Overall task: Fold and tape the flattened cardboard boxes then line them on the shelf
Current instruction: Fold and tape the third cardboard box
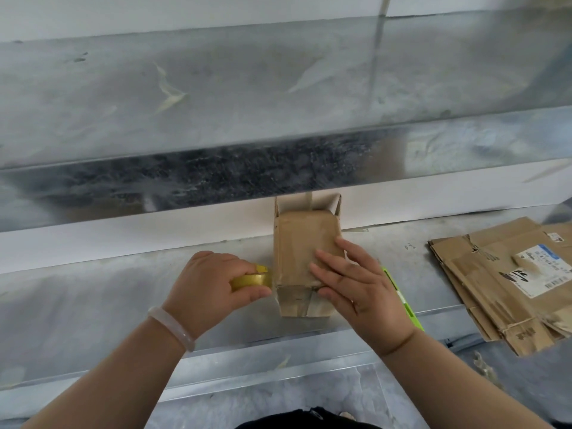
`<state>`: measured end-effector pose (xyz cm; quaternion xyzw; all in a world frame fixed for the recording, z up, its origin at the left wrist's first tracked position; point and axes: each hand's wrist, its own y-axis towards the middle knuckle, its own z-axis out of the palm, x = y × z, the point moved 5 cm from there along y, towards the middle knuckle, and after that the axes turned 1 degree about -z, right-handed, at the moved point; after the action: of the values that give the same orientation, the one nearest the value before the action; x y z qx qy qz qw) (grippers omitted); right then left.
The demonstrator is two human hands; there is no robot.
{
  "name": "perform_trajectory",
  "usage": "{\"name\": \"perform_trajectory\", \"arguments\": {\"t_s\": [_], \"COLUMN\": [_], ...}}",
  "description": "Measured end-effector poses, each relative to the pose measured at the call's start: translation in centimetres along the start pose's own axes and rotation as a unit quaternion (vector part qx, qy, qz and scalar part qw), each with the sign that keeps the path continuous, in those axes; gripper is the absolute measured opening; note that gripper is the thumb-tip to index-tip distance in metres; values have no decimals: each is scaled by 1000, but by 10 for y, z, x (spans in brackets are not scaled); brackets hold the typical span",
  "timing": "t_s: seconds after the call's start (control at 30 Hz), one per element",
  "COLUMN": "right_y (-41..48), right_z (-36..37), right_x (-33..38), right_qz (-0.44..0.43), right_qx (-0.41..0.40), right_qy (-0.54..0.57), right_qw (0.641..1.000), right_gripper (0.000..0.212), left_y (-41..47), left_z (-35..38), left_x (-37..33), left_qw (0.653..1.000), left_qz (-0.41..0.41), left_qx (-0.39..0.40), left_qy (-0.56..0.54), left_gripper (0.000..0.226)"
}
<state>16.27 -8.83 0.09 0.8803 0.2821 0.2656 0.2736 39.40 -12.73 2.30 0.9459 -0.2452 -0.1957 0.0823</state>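
Two hands work at one small cardboard box point(300, 239), which stands on the shiny metal shelf point(93, 305). The left hand point(210, 283) curls tight round a yellow roll of tape point(250, 280), right beside the box's left side, and the right hand point(356, 286) lies flat on the box with fingers spread. A pile of flat boxes point(501, 286) lies further right on the shelf.

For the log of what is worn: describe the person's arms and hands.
Both forearms are bare, with no sleeves and no gloves. The left hand has a pale, milky, smooth round bangle on its wrist. The right hand shows no band, watch or ring. A strip of dark clothing shows at the bottom edge.
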Motion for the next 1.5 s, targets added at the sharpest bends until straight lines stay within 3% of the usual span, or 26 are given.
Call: {"name": "perform_trajectory", "arguments": {"t_s": [0.23, 0.3, 0.47, 0.6, 0.77, 1.07, 1.27, 1.4, 1.5], "right_y": [6, 10, 19, 18, 14, 13, 13, 13, 13], "right_z": [-8, -9, 9, 21, 20, 21, 20, 20, 20], "right_x": [12, 21, 39, 36, 32, 31, 33, 32, 33], "right_qz": [-20, -13, 34, 49, 40, 30, 24, 33, 32], "right_qx": [41, 72, 122, 89, 51, 44, 42, 34, 32], "right_qy": [-130, -171, -142, -150, -150, -163, -170, -164, -162], "right_qw": [990, 983, 982, 983, 987, 985, 984, 985, 986], "right_gripper": [30, 38, 46, 43, 38, 37, 37, 37, 37], "left_y": [-1, 1, 2, 2, -7, 1, 9, 3, -9], "left_z": [0, 0, -1, -3, -9, -7, 2, 1, -2], "left_x": [-2, -3, -4, -3, 3, 1, 8, 16, 23], "left_qw": [1000, 1000, 1000, 1000, 993, 990, 975, 990, 988], "left_qz": [5, 12, 16, 9, 62, 99, 37, 25, 6], "left_qx": [1, 0, 1, -8, -16, 3, 161, 140, 72], "left_qy": [-28, -14, 6, -20, -102, 97, 150, 23, -137], "left_gripper": [53, 53, 52, 56, 62, 54, 55, 74, 58]}}
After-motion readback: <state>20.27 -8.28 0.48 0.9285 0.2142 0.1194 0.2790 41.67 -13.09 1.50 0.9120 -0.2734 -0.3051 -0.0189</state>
